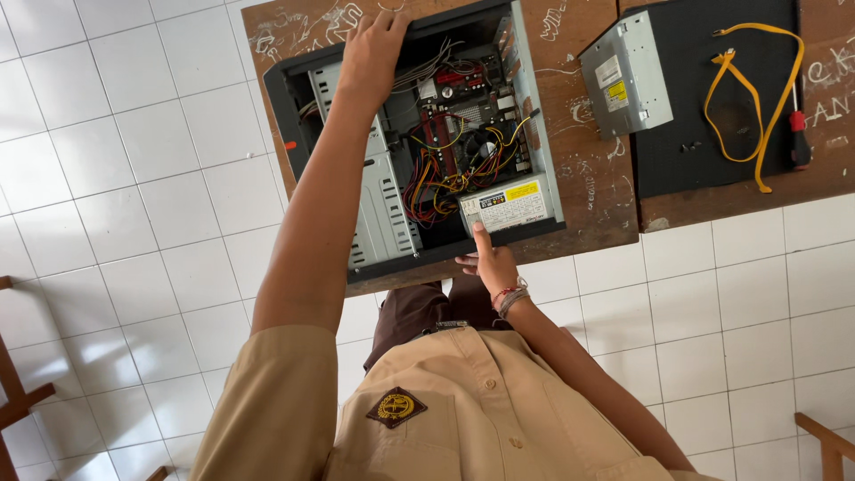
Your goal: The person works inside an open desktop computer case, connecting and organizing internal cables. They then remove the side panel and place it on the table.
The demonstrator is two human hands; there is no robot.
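An open computer case (pixel 294 89) lies on its side on a scribbled wooden desk (pixel 597 187). Inside it I see a motherboard (pixel 463 107), a tangle of red, yellow and black wires (pixel 436 178) and a grey power supply (pixel 509 205) with a label. My left hand (pixel 374 49) rests flat on the case's far rim, fingers spread, with nothing in it. Near the front edge, my right hand (pixel 488 263) has its index finger stretched out, the tip touching the power supply. It wears a bracelet and holds nothing.
To the right, a grey optical drive (pixel 623 85) sits at the edge of a black panel (pixel 704 160), which also holds a yellow flat cable (pixel 757 98) and a red-handled screwdriver (pixel 799 134). White floor tiles surround the desk. Wooden chair parts (pixel 18 392) show at the left and right edges.
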